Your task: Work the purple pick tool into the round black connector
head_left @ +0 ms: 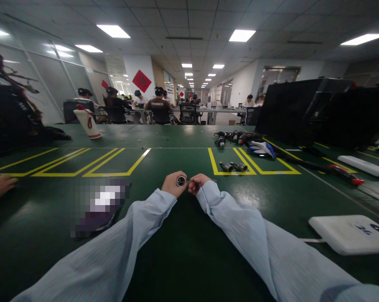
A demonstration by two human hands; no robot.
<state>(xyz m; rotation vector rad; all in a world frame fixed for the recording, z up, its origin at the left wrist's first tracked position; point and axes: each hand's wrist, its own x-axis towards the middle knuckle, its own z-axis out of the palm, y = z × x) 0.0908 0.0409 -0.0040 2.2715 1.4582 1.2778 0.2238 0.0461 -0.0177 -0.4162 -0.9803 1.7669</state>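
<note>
My left hand (173,184) is wrapped round a round metal connector (181,181), its open end facing me and showing a dark inside with small parts. Close beside it, my right hand (199,183) has its fingers pinched at the connector's right side. A thin small piece seems to lie between those fingertips, too small to name. Both hands are just above the green table (183,251). Ahead and to the right, two metal connectors (233,167) lie on their sides inside a yellow-taped box.
Black connectors with cables (221,141) and a blue-and-white glove (261,149) lie behind. To the right are a red-and-black handled tool (345,174) and a white case (349,235). A blurred purple item (98,214), another person's hand (1,186) and a white cup (88,122) are leftward.
</note>
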